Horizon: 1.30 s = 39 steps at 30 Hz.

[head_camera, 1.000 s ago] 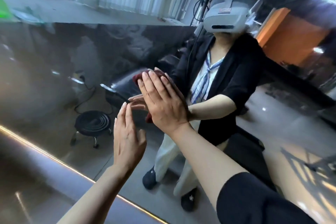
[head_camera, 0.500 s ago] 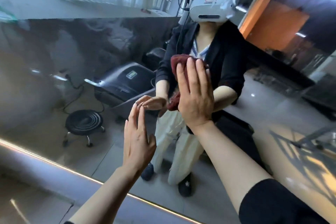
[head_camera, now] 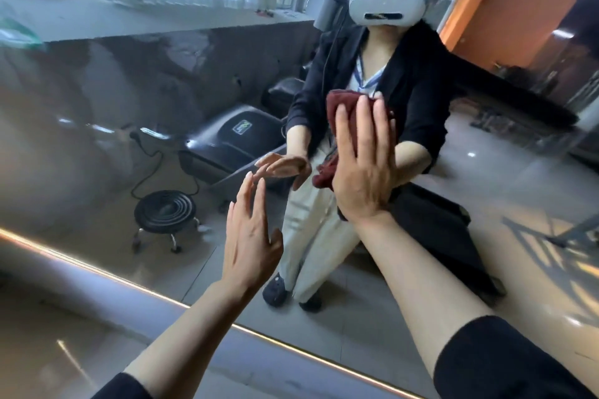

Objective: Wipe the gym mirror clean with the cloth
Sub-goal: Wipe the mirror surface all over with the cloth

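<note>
The right hand [head_camera: 363, 165] lies flat against the gym mirror [head_camera: 97, 139], fingers [head_camera: 345, 129] straight and slightly spread, pinning the dark red cloth [head_camera: 340, 107] between palm and glass; a flat open palm like this probably spreads pressure over a wide patch of cloth for wiping. The cloth sits under the fingers and palm, bunched, with its top edge showing above the fingertips and a fold hanging out past the thumb side, near the heel of the hand. The left hand [head_camera: 251, 230] is raised beside it and lower, fingers straight and close together, holding nothing; its fingertips are at or just short of the glass, perhaps to steady the body, though contact cannot be told. A lit strip [head_camera: 129, 283] runs along the mirror's lower edge
</note>
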Each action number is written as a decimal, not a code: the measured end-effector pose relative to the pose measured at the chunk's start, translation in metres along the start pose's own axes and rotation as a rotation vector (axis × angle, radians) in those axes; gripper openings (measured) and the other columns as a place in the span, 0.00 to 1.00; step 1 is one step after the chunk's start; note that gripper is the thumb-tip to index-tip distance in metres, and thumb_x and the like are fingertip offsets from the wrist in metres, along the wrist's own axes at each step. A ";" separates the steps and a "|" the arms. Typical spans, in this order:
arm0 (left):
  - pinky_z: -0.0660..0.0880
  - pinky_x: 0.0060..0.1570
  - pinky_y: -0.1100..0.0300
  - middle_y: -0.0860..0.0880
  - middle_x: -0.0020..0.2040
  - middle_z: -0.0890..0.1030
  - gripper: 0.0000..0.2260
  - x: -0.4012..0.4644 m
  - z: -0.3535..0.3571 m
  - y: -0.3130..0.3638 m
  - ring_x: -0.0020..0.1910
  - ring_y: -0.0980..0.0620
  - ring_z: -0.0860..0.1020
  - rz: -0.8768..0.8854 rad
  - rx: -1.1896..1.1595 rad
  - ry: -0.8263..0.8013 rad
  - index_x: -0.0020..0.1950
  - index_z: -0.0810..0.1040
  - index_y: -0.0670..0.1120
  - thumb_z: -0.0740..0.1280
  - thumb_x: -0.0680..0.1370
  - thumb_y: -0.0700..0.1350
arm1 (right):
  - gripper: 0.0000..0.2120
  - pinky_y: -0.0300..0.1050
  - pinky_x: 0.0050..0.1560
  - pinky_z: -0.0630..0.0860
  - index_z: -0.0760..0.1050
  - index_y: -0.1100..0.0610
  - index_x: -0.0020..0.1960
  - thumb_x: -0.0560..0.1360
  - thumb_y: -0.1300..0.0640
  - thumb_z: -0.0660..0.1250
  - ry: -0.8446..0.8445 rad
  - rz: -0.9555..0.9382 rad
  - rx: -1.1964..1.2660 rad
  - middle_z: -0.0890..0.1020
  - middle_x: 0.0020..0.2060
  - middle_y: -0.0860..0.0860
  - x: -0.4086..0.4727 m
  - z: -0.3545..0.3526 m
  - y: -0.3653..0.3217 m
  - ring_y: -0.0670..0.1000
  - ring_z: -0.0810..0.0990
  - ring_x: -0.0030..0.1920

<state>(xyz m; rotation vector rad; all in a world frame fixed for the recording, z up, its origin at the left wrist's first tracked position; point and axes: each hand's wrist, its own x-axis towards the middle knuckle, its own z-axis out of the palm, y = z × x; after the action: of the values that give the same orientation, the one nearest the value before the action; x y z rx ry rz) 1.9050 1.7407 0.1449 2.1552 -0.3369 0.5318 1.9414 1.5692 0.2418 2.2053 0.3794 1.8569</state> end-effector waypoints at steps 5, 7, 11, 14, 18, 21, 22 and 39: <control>0.63 0.72 0.37 0.43 0.79 0.59 0.41 0.008 0.002 0.018 0.79 0.44 0.56 0.111 0.050 0.006 0.79 0.60 0.42 0.69 0.67 0.30 | 0.23 0.54 0.79 0.56 0.65 0.57 0.77 0.83 0.62 0.58 -0.238 -0.383 0.013 0.68 0.76 0.56 -0.050 -0.002 0.000 0.57 0.63 0.76; 0.62 0.74 0.45 0.47 0.79 0.58 0.43 0.011 0.001 0.029 0.79 0.47 0.56 0.189 0.065 0.028 0.79 0.60 0.46 0.67 0.65 0.29 | 0.24 0.54 0.80 0.51 0.65 0.57 0.77 0.81 0.62 0.60 -0.247 -0.391 -0.025 0.64 0.76 0.56 -0.076 -0.021 0.030 0.57 0.60 0.77; 0.64 0.69 0.51 0.53 0.80 0.55 0.45 0.014 -0.001 0.064 0.78 0.49 0.58 0.279 0.065 0.024 0.78 0.59 0.52 0.67 0.63 0.30 | 0.23 0.56 0.78 0.57 0.68 0.58 0.76 0.82 0.63 0.57 -0.149 -0.256 -0.123 0.67 0.74 0.57 -0.090 -0.056 0.094 0.58 0.64 0.75; 0.66 0.70 0.40 0.51 0.80 0.55 0.44 0.022 0.000 0.087 0.77 0.47 0.59 0.304 0.092 -0.003 0.79 0.58 0.50 0.68 0.65 0.32 | 0.19 0.59 0.75 0.65 0.72 0.60 0.73 0.84 0.64 0.57 -0.023 -0.001 -0.056 0.71 0.73 0.60 -0.051 -0.050 0.090 0.61 0.67 0.73; 0.57 0.75 0.41 0.47 0.80 0.55 0.46 0.030 -0.004 0.102 0.78 0.46 0.55 0.321 0.181 0.009 0.80 0.55 0.46 0.72 0.66 0.33 | 0.27 0.55 0.77 0.60 0.67 0.59 0.76 0.78 0.60 0.67 -0.124 -0.118 0.027 0.68 0.75 0.58 -0.028 -0.032 0.048 0.59 0.64 0.76; 0.52 0.76 0.43 0.49 0.82 0.51 0.44 0.029 -0.013 0.105 0.80 0.49 0.51 0.281 0.233 -0.002 0.81 0.55 0.47 0.71 0.69 0.34 | 0.35 0.53 0.79 0.54 0.65 0.61 0.77 0.71 0.54 0.67 -0.292 -0.311 0.062 0.68 0.76 0.57 -0.045 -0.037 0.049 0.57 0.62 0.77; 0.51 0.77 0.44 0.48 0.82 0.50 0.44 0.029 -0.016 0.104 0.80 0.48 0.51 0.280 0.271 -0.002 0.81 0.55 0.47 0.72 0.70 0.35 | 0.33 0.53 0.78 0.54 0.66 0.60 0.77 0.73 0.54 0.63 -0.279 -0.315 0.046 0.68 0.76 0.57 -0.049 -0.041 0.056 0.57 0.63 0.76; 0.58 0.74 0.35 0.41 0.80 0.58 0.43 0.124 -0.065 0.133 0.77 0.41 0.60 0.531 0.256 0.225 0.79 0.58 0.40 0.75 0.68 0.38 | 0.24 0.60 0.74 0.66 0.72 0.66 0.71 0.77 0.70 0.69 0.278 0.350 -0.216 0.68 0.72 0.63 0.042 -0.068 0.139 0.65 0.66 0.73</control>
<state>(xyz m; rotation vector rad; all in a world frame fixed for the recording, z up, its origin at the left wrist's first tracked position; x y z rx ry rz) 1.9409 1.7093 0.3323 2.2134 -0.7569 1.1602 1.8883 1.4541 0.3395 1.9692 -0.1708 2.2689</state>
